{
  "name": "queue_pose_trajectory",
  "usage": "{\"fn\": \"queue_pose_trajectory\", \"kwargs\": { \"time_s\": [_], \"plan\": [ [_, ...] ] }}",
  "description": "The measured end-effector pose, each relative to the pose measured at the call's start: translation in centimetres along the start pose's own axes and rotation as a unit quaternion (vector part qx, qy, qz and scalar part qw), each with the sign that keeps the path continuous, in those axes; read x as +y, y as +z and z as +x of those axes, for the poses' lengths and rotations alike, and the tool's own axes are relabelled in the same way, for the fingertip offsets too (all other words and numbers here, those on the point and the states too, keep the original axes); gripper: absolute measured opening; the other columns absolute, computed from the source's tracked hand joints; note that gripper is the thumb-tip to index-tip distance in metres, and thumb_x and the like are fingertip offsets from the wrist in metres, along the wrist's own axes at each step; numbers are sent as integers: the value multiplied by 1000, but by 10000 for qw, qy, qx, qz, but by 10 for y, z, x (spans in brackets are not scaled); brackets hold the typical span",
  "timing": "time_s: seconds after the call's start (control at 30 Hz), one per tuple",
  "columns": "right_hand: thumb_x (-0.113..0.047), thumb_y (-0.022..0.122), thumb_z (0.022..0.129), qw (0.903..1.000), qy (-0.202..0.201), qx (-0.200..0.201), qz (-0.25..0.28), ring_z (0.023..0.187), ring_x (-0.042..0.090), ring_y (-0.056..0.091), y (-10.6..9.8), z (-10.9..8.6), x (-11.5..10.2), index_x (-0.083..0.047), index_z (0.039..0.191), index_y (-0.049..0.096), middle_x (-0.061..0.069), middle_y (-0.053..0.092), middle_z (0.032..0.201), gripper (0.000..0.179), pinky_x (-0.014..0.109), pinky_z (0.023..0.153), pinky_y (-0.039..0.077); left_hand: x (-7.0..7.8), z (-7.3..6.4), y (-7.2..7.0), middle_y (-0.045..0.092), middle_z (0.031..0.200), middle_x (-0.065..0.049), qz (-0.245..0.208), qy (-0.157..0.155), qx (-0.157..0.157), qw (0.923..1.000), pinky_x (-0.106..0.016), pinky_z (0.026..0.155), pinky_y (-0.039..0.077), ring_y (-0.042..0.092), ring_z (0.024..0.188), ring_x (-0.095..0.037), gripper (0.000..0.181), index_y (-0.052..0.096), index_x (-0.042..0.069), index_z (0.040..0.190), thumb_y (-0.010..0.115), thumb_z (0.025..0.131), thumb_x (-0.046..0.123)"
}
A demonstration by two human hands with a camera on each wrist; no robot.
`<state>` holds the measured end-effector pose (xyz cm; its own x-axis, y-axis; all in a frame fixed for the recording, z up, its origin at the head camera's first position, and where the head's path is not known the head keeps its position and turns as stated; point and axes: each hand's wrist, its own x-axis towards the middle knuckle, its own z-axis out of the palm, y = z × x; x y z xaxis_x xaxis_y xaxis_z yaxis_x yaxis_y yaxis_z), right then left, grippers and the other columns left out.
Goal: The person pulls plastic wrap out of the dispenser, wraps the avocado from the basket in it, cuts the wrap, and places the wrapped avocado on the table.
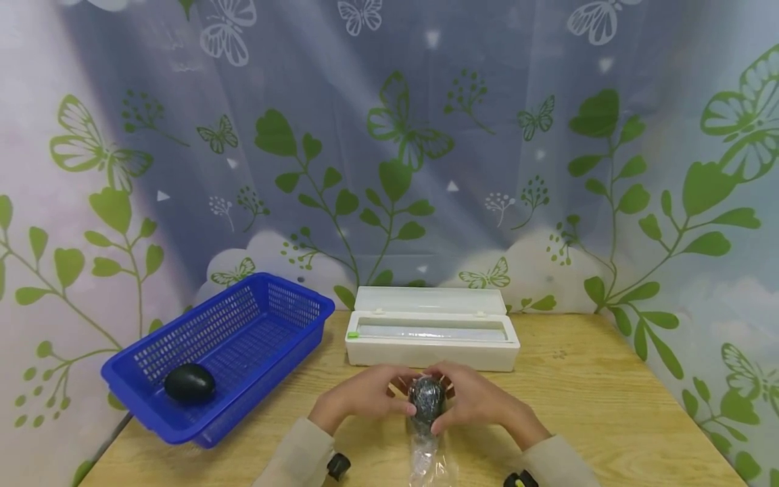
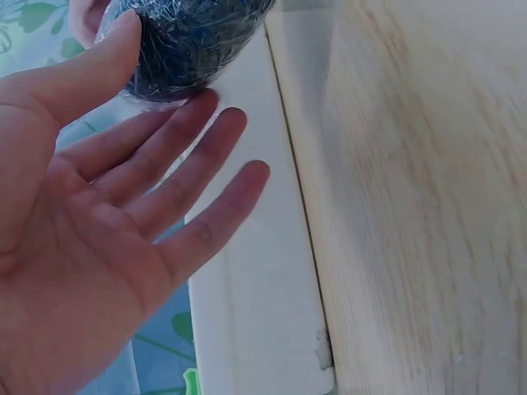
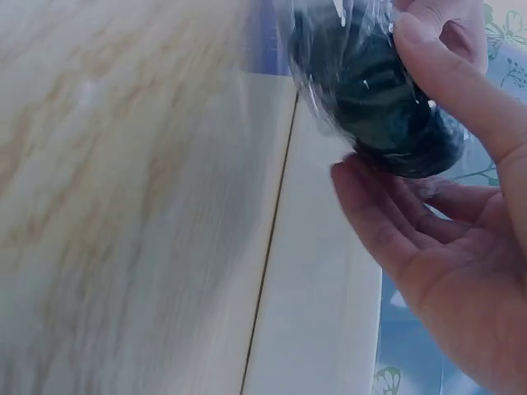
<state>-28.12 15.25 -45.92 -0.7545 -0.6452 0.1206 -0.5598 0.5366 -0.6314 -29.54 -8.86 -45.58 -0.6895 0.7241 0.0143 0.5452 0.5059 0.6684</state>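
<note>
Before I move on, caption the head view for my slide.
Left hand and right hand hold a film-wrapped dark object before an open white box, blue basket at left.

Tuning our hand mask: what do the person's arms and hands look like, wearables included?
Left hand and right hand are ungloved. Left sleeve and right sleeve are plain beige, ending near the wrists. Black wrist device at left; black-and-yellow wrist device at right. No cables visible.
</note>
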Motion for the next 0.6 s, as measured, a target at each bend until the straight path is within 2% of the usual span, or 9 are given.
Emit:
{"fn": "queue_pose_trajectory", "kwargs": {
  "time_s": [0.17, 0.4, 0.6],
  "plan": [
    [-41, 89, 57, 9993, -110, 345, 131, 102, 15, 60, -1, 2, -1, -10, 124, 54, -2, 58, 116, 82, 24, 86, 54, 3, -1, -2, 61, 122, 1, -230, 68, 180, 9996, -22, 84, 54, 59, 108, -14, 54, 55, 16, 131, 74, 83, 30],
    [-49, 88, 54, 9970, -169, 752, 113, 97, 11, 61, 0, 4, -2, -17, 116, 57, -7, 59, 109, 77, 23, 82, 54, 1, -4, -8, 51, 137, -2, -237, 132, 151, 9995, -27, 88, 53, 59, 114, -21, 54, 49, 17, 136, 70, 87, 29],
    [-47, 88, 55, 9954, -286, 839, 366, 102, 14, 62, 1, 5, -4, -17, 120, 56, -6, 59, 116, 79, 25, 85, 54, -1, -5, -12, 58, 130, -3, -642, 191, 4, 9978, -28, 90, 53, 61, 112, -17, 48, 49, 20, 130, 70, 87, 25]
  ]
}}
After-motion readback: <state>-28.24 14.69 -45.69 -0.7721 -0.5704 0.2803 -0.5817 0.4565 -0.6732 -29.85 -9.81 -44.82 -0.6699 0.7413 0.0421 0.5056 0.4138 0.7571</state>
